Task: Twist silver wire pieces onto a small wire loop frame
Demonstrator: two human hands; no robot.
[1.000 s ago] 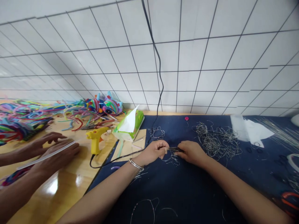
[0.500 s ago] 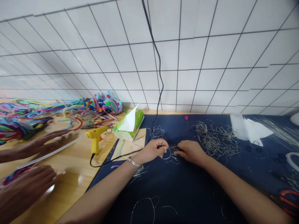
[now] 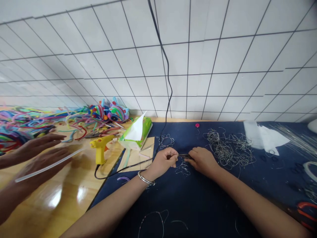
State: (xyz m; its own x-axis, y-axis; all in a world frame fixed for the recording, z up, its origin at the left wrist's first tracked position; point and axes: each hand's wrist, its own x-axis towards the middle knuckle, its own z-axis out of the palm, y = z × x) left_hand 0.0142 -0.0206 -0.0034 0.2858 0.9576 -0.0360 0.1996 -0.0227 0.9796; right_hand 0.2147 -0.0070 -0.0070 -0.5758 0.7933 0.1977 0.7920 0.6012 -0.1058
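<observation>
My left hand (image 3: 164, 161) is closed in a pinch on a thin silver wire piece (image 3: 182, 168) over the dark blue cloth (image 3: 198, 201). A metal bangle sits on that wrist. My right hand (image 3: 201, 160) is closed round a small dark tool (image 3: 184, 155) whose tip meets the wire between the two hands. The looped wire hangs just under the fingers and touches the cloth.
A tangle of silver wire (image 3: 228, 148) lies right of my hands. A wire flower (image 3: 166, 141), a green tissue pack (image 3: 137, 132) and a yellow glue gun (image 3: 100, 148) lie to the left. Another person's hands (image 3: 37, 155) roll a white stick (image 3: 47, 165) beside colourful pipe cleaners (image 3: 29, 124).
My hands have stayed together over the wire, the left fingers shifting slightly. The other person's hands have slid back and forth with the white stick.
</observation>
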